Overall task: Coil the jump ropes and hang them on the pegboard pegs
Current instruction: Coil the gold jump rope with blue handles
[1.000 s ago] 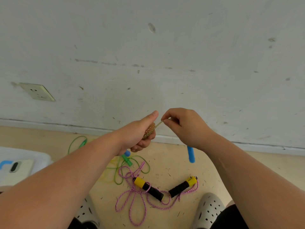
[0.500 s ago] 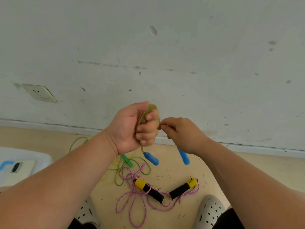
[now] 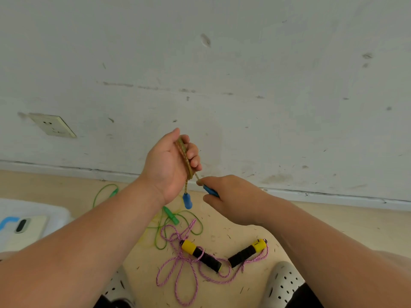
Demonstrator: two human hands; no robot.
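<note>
Left hand [image 3: 171, 165], raised before the wall [image 3: 244, 74], keeps the yellow rope coil [image 3: 184, 158] bunched so its loops cannot spill; fingers curl tightly around it, one blue handle [image 3: 187, 200] dangling just below. Right of the coil, the right hand [image 3: 231, 196] pinches the other blue handle [image 3: 210, 191], probably to finish the last turn.

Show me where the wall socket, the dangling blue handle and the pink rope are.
wall socket [image 3: 53, 127], head view, middle of its plate
blue handle [image 3: 187, 200], head view, its body
pink rope [image 3: 175, 266], head view, a floor loop
</note>
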